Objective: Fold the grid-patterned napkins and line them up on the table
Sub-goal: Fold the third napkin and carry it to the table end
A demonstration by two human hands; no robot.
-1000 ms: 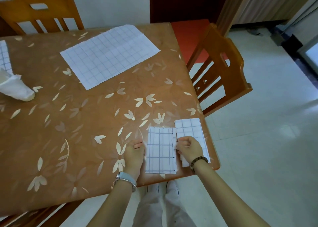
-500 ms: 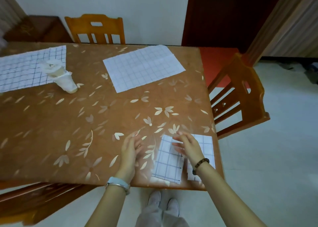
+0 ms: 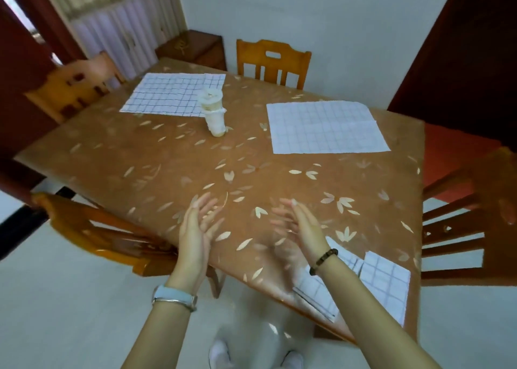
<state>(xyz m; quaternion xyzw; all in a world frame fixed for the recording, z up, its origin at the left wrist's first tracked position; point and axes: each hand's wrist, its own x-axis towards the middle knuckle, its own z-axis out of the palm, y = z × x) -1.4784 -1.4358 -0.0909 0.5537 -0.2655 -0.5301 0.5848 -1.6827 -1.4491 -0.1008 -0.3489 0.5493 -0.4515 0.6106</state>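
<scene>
both hands hover over the near part of the counter (image 3: 167, 167), the left hand (image 3: 199, 226) and the right hand (image 3: 300, 226) each with fingers straight and spread wide, holding nothing. two folded napkins lie side by side at the near right corner, the outer folded napkin (image 3: 384, 284) in plain sight and the inner folded napkin (image 3: 314, 291) partly hidden under the right forearm. further back lie the right unfolded napkin (image 3: 324, 128) and the left unfolded napkin (image 3: 170, 94), both flat, with a pale cup (image 3: 214, 114) standing at the left one's near right edge.
</scene>
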